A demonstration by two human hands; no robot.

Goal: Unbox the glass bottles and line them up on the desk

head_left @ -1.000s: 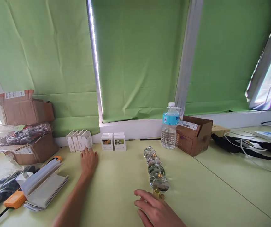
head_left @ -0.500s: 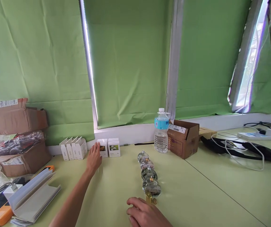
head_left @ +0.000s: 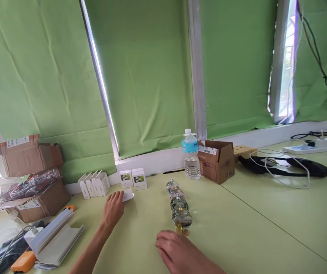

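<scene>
Left hand, fingers bunched against a small white carton left of a glass row; right hand, fingers loosely curled and empty, at the row's near end.

left hand: fingers cover one end of a small white cardboard carton, forearm cut off by bottom edge | right hand: wrist cut off by bottom edge | just ahead of right hand: small brass pieces, too small to tell | far left of left hand: black cables, cut off by bottom edge | beyond left hand: print on white cardboard cartons, too small to read
</scene>
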